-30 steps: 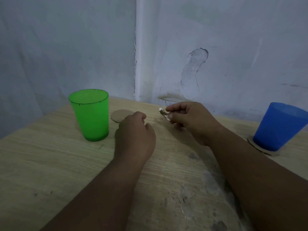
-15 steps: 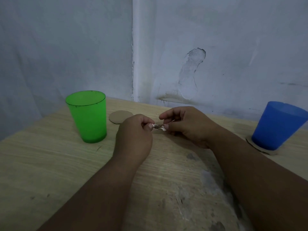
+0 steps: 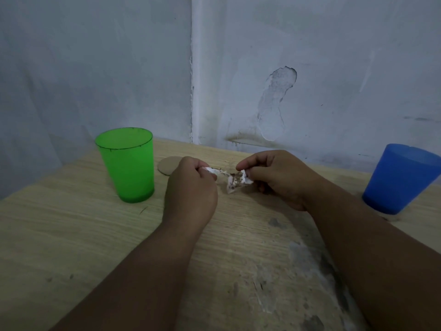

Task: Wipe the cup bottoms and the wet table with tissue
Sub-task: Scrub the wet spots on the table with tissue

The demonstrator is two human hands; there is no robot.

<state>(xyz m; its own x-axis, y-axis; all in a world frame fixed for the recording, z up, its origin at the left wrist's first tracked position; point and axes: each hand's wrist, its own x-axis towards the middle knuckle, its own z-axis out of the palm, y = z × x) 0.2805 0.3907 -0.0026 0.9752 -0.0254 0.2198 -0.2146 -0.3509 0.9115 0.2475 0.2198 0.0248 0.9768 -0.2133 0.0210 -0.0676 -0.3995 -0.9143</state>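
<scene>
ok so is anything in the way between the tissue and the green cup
Only the person's own left hand, which pinches one end of the soiled tissue and sits between it and the green cup. The right hand pinches the other end. The round cardboard coaster lies flat behind that path, not across it.

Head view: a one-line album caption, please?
Left hand and right hand pinch a stained white tissue over a pale wooden table.

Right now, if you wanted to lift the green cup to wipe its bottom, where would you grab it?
Take the green cup round its upper wall, probably from the right, where the left hand is nearest. It stands upright and widens toward the rim, so wrapped fingers shouldn't slip.
</scene>
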